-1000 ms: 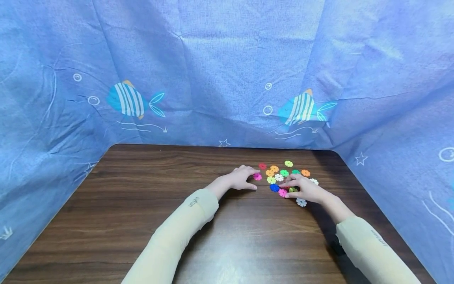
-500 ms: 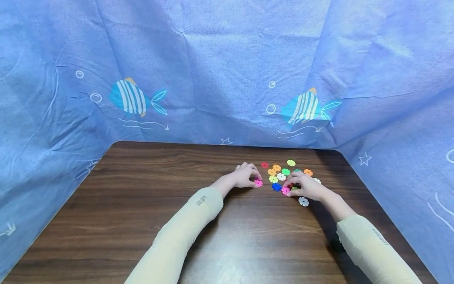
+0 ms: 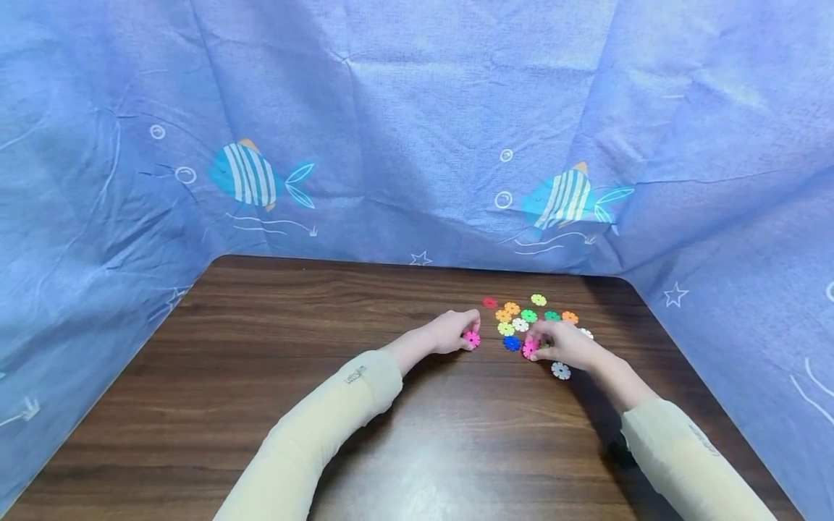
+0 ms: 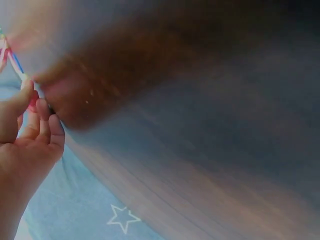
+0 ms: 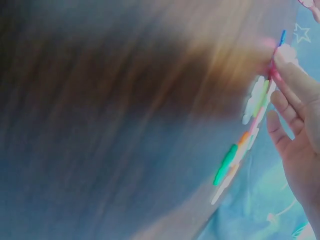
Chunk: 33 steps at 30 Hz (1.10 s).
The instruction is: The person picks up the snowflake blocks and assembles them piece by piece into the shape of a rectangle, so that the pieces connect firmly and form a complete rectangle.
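Observation:
In the head view, my left hand (image 3: pixel 451 333) pinches a pink flower-shaped interlocking disc (image 3: pixel 472 339) between thumb and fingers, its notched face toward me. To the right, my right hand (image 3: pixel 565 343) pinches a second pink disc (image 3: pixel 531 349), tilted up at the near side of the disc group. A blue disc (image 3: pixel 511 344) lies between the two hands. The left wrist view shows the left hand (image 4: pixel 32 142) with its disc mostly hidden by the fingers. In the right wrist view, the right hand (image 5: pixel 300 125) is beside discs seen edge-on.
Several loose discs lie behind and around the right hand, among them a red (image 3: pixel 490 303), a yellow (image 3: pixel 538 299), a green (image 3: pixel 529 316) and an orange one (image 3: pixel 570 318). A pale disc (image 3: pixel 561 370) lies nearer me. Blue fish-print cloth (image 3: pixel 391 145) surrounds the brown table (image 3: pixel 260 362).
My left hand has closed its fingers on the pink disc and brought it slightly nearer me, now tilted up. The right hand has tilted up its pink disc from the table.

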Each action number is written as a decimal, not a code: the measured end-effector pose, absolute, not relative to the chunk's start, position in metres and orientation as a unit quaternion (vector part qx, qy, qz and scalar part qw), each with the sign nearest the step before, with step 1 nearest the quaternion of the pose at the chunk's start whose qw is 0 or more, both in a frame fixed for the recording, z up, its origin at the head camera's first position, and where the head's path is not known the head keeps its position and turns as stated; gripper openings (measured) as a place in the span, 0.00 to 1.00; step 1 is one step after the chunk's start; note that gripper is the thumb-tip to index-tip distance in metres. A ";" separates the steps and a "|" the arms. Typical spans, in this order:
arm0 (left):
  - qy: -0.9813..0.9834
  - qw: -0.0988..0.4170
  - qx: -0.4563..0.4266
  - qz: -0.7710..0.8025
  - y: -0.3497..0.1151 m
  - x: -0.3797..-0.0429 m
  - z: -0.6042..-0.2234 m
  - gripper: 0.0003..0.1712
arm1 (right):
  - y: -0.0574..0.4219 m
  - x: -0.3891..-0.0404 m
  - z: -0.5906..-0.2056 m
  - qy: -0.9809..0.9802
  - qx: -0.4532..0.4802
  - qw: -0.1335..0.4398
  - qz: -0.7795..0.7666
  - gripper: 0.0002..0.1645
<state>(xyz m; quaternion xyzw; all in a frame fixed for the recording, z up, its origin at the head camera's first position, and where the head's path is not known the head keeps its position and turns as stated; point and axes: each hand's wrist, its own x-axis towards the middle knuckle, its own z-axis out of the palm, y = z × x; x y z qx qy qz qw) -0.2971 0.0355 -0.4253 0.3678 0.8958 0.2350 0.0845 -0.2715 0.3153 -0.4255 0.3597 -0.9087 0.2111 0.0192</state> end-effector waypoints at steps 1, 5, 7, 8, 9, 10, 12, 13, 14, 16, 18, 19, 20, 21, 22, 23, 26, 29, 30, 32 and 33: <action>0.894 0.079 0.370 0.240 0.034 -0.296 -0.425 0.14 | 0.315 -0.271 -0.425 -0.908 0.362 0.021 0.209 0.11; 0.890 0.060 0.371 0.259 0.024 -0.295 -0.422 0.10 | 0.311 -0.270 -0.420 -0.904 0.373 0.029 0.206 0.11; 0.889 0.056 0.369 0.266 0.018 -0.294 -0.420 0.10 | 0.309 -0.269 -0.416 -0.904 0.372 0.029 0.210 0.10; 0.888 0.055 0.367 0.270 0.015 -0.292 -0.418 0.10 | 0.308 -0.269 -0.414 -0.903 0.372 0.032 0.213 0.09; 0.887 0.056 0.366 0.277 0.012 -0.290 -0.416 0.10 | 0.307 -0.268 -0.412 -0.903 0.371 0.040 0.213 0.10; 0.886 0.056 0.363 0.282 0.009 -0.288 -0.414 0.09 | 0.306 -0.268 -0.410 -0.903 0.370 0.048 0.215 0.10; 0.884 0.057 0.361 0.291 0.003 -0.282 -0.409 0.08 | 0.303 -0.266 -0.407 -0.902 0.367 0.070 0.218 0.10; 0.883 0.059 0.359 0.298 0.000 -0.279 -0.406 0.08 | 0.301 -0.265 -0.404 -0.902 0.363 0.081 0.218 0.11; 0.880 0.060 0.360 0.304 -0.004 -0.276 -0.403 0.07 | 0.299 -0.264 -0.402 -0.902 0.362 0.092 0.216 0.11; 0.876 0.061 0.359 0.316 -0.010 -0.271 -0.399 0.06 | 0.294 -0.261 -0.396 -0.903 0.355 0.109 0.216 0.12; 0.870 0.058 0.360 0.332 -0.017 -0.267 -0.394 0.06 | 0.288 -0.258 -0.390 -0.903 0.349 0.123 0.218 0.12; 0.869 0.054 0.358 0.338 -0.020 -0.265 -0.392 0.05 | 0.286 -0.256 -0.386 -0.902 0.347 0.130 0.220 0.12; 0.867 0.048 0.356 0.344 -0.023 -0.263 -0.390 0.06 | 0.282 -0.255 -0.383 -0.900 0.346 0.141 0.222 0.12; 0.866 0.041 0.355 0.350 -0.026 -0.261 -0.388 0.06 | 0.280 -0.253 -0.380 -0.897 0.348 0.153 0.226 0.13; 0.864 0.034 0.355 0.355 -0.029 -0.259 -0.386 0.06 | 0.277 -0.252 -0.376 -0.893 0.349 0.162 0.232 0.14; 0.861 0.029 0.355 0.363 -0.031 -0.257 -0.384 0.06 | 0.273 -0.250 -0.373 -0.889 0.353 0.176 0.234 0.14; 0.852 0.019 0.354 0.385 -0.038 -0.250 -0.379 0.07 | 0.263 -0.246 -0.366 -0.873 0.365 0.215 0.243 0.16; 0.843 0.014 0.343 0.414 -0.044 -0.241 -0.375 0.07 | 0.251 -0.240 -0.359 -0.858 0.375 0.235 0.260 0.17; 0.841 0.010 0.336 0.424 -0.046 -0.238 -0.373 0.06 | 0.246 -0.237 -0.356 -0.854 0.377 0.238 0.267 0.17; 0.836 0.002 0.319 0.447 -0.050 -0.233 -0.367 0.06 | 0.235 -0.232 -0.351 -0.846 0.381 0.241 0.285 0.17; 0.835 -0.004 0.308 0.457 -0.053 -0.230 -0.364 0.06 | 0.230 -0.229 -0.348 -0.843 0.379 0.244 0.292 0.17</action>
